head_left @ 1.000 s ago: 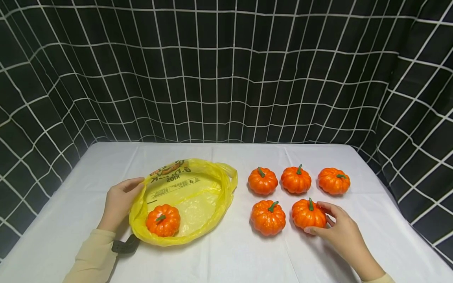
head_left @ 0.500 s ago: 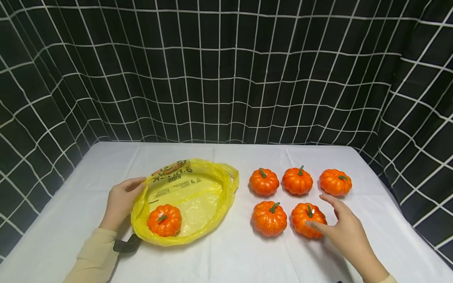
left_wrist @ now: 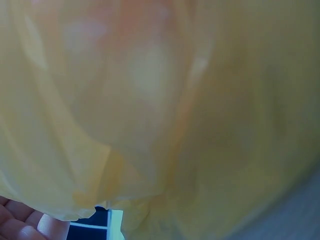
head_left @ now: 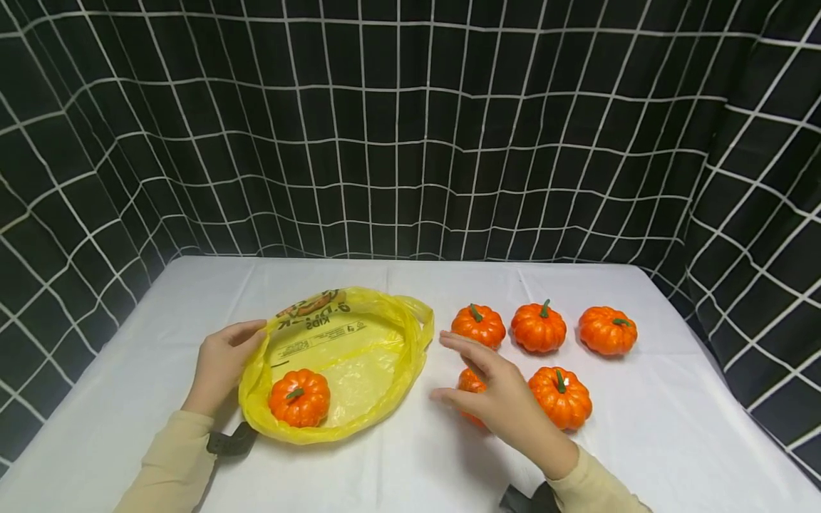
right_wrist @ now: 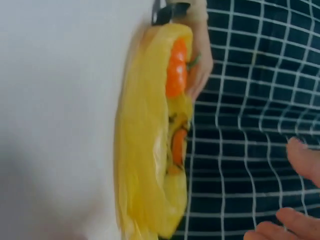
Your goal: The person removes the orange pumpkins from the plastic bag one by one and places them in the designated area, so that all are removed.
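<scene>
A yellow plastic bag (head_left: 413, 349) lies with its mouth spread wide on the left half of the table. Inside, near its front left, sits an orange pumpkin (head_left: 300, 399) with a green stem. My left hand (head_left: 221, 363) holds the bag's left rim; the left wrist view is mostly yellow film (left_wrist: 150, 125), with some fingers (left_wrist: 25, 227) at the lower left. My right hand (head_left: 513, 406), fingers spread and holding nothing, passes over the front-left pumpkin (head_left: 472, 381), hiding much of it. Another pumpkin (head_left: 560, 399) stands just right of that hand.
Behind, three more pumpkins form a row: left (head_left: 479, 326), middle (head_left: 539, 328) and right (head_left: 608, 330). A white cloth covers the table (head_left: 398, 477). Black cloth (head_left: 398, 164) with a white grid hangs at the back and sides. Each wrist wears a dark strap.
My right hand has let go of the front-right pumpkin, which stays on the table, and has moved left over the front-left one. The left hand stays at the bag's rim.
</scene>
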A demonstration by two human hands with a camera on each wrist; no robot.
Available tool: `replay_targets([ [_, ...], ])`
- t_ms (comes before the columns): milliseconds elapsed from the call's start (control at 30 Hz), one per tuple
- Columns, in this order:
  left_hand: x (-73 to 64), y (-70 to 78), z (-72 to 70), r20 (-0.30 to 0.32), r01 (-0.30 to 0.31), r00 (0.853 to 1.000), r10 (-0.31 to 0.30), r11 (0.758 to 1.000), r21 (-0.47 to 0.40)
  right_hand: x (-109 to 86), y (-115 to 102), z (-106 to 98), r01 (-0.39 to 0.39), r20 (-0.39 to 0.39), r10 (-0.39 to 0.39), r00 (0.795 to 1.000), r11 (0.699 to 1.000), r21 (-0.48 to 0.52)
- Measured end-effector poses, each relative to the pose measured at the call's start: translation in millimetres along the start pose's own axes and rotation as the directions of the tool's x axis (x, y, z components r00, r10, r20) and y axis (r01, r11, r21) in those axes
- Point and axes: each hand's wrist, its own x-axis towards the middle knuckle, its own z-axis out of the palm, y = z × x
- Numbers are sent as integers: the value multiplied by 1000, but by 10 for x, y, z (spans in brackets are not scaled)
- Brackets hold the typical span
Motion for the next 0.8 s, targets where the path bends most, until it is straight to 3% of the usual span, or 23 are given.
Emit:
replay_targets([
  [167, 2, -8, 4, 0, -3, 1000, 3, 1000, 5, 179, -19, 284, 28, 120, -39, 992, 996, 88],
  [333, 7, -8, 2, 3, -7, 1000, 7, 1000, 11, 307, -42, 535, -49, 229, 20, 973, 991, 122],
  [800, 2, -7, -4, -6, -17, 1000, 17, 1000, 16, 520, -73, 1012, -85, 331, 40, 943, 989, 122],
])
